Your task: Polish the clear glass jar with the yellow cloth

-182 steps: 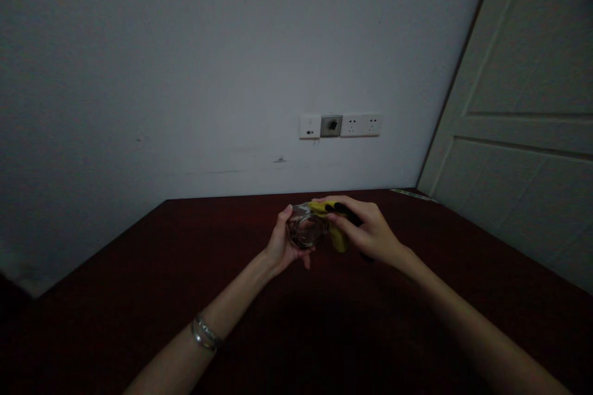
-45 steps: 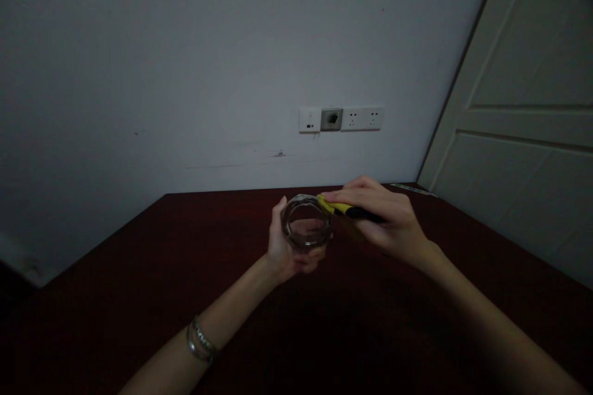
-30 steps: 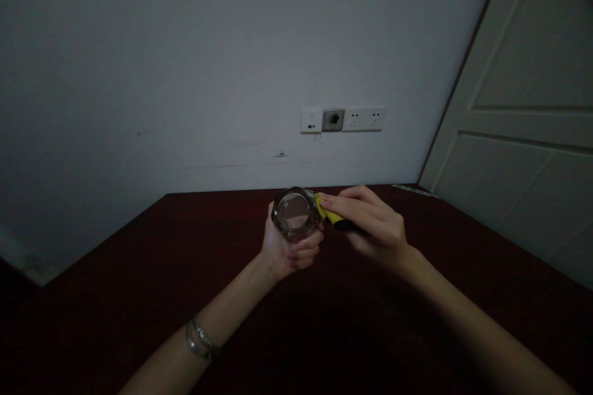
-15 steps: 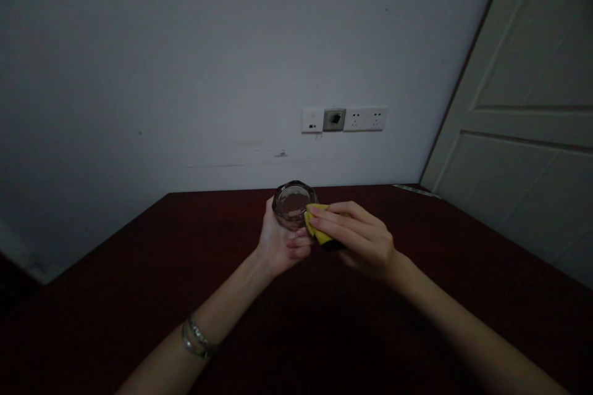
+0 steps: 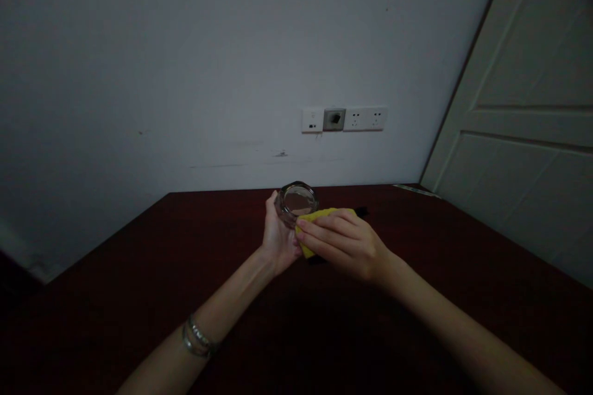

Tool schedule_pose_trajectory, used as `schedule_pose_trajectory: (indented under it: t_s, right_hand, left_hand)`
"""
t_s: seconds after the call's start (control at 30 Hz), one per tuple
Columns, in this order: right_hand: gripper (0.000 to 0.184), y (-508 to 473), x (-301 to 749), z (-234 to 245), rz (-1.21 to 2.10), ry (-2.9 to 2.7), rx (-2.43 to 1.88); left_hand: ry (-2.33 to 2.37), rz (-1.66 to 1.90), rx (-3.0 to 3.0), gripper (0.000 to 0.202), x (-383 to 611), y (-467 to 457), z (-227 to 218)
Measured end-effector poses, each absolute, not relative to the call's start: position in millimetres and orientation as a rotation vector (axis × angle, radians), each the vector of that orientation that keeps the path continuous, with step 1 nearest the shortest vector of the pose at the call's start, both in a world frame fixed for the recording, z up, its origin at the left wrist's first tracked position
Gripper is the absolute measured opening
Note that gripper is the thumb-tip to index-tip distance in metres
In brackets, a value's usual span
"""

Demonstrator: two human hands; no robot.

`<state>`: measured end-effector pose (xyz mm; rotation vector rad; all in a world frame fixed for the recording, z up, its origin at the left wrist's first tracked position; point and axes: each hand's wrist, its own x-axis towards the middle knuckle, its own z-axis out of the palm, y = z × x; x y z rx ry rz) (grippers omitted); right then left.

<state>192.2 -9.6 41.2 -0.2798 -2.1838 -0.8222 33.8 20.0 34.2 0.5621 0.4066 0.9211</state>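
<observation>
Over the table [image 5: 222, 234], left hand [image 5: 277, 244] curled round a glass dish [image 5: 299, 200], right hand [image 5: 349, 244] pinching a yellow cloth [image 5: 306, 249] against it.

Bare left hand [image 5: 278, 243], two silvery bracelets [image 5: 199, 336] above it.
</observation>
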Motion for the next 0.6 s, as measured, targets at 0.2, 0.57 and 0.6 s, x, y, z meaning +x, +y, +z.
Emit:
schedule_pose_trajectory:
  t_s: [0.2,0.57,0.6]
  right_hand:
    - [0.030,-15,187,42,-0.854,-2.184,-0.273]
    - [0.027,-16,182,37,-0.887,-2.197,-0.245]
    - [0.027,-16,183,36,-0.891,-2.190,-0.261]
  left_hand:
    - [0.522,1.066,0.538,0.066,42,12,46]
    - [0.489,1.089,0.899,0.059,40,26,29]
    - [0.494,1.067,0.908,0.058,39,27,27]
